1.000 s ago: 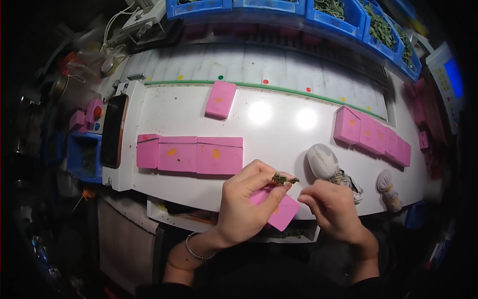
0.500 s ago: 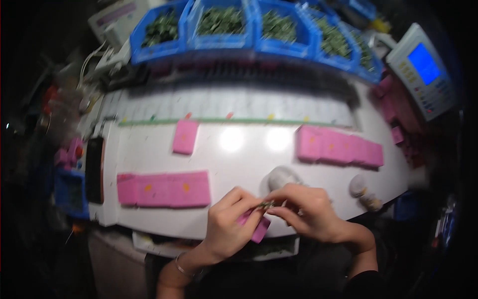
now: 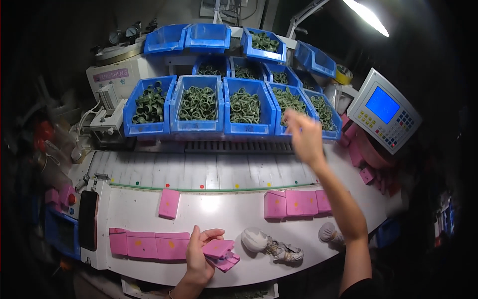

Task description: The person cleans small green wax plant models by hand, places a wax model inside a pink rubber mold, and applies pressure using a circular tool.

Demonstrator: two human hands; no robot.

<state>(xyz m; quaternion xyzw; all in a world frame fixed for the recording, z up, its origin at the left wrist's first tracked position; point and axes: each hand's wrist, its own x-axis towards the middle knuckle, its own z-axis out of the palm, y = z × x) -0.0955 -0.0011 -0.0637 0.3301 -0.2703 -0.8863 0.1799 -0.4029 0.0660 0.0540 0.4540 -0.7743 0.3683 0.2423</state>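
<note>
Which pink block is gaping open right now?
The small pink rectangular block in the bare left hand: its two layers stand apart, whereas the pink blocks lined up on the white tabletop look closed.

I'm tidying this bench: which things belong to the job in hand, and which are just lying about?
Likely in the job:
pink block held in left hand
blue bin of green pieces behind right hand
row of pink blocks

Probably just lying about:
dark phone-like slab
yellow roll

Printed lettering marks the purple label [image 3: 111, 75] on the white machine [image 3: 132, 78]
</note>
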